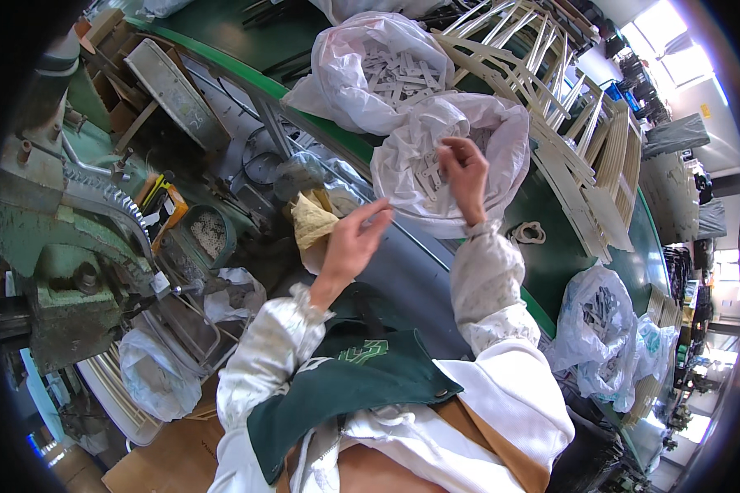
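My right hand (467, 179) is above the mouth of a white plastic bag (501, 177) on the green table. Its fingers are curled together near the thumb; what they hold, if anything, is hidden. Flat pale strips (427, 177) lie in the bag below the fingertips. My left hand (355, 245) is apart from the bag, to its lower left, with the fingers stretched out and nothing seen in them. Beside it is a crumpled yellowish wrapping (311, 222). Farther back, another white bag (333, 62) holds many similar strips (399, 76).
Long cream-coloured frame pieces (571, 172) are heaped on the table's right. A pale ring-shaped part (530, 232) lies beside the near bag. Another bag of grey parts (600, 316) stands at the right. A green machine (74, 279) with a toothed wheel and a bucket (208, 234) are at left.
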`<state>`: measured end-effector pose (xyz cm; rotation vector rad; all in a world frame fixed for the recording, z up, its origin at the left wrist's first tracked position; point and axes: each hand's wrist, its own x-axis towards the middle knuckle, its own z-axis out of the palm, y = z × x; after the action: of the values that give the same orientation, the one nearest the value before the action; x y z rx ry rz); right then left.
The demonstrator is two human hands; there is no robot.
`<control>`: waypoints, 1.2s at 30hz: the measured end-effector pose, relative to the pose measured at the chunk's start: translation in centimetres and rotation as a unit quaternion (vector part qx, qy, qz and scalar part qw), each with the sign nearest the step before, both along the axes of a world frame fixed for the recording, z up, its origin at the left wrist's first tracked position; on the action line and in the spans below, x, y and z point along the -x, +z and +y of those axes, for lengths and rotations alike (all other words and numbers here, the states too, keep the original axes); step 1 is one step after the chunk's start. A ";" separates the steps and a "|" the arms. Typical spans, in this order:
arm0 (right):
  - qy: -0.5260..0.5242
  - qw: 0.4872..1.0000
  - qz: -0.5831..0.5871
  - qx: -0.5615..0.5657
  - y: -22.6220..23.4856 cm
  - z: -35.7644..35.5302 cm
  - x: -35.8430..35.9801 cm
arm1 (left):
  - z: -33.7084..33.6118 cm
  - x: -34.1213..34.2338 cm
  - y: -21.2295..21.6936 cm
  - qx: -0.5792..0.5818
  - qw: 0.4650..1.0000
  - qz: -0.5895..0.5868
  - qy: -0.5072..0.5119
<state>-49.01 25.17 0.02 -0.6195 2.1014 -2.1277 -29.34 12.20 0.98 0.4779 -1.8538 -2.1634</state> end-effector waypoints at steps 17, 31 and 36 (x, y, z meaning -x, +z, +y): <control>0.486 0.787 -0.373 0.068 4.9 -9.4 -15.4 | -4.1 -9.0 1.6 -0.137 0.983 -0.017 0.122; 0.514 0.838 -0.166 -0.076 2.3 -22.5 -27.7 | -2.9 -26.6 -1.6 -0.374 0.899 0.076 0.216; 0.583 0.794 -0.123 -0.117 4.6 -24.4 -28.9 | -1.3 -28.5 -3.0 -0.420 0.902 0.068 0.068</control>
<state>-20.12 0.72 4.62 -1.1150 1.1929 -1.1170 -0.86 10.92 -2.06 0.5610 -0.7010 -2.7198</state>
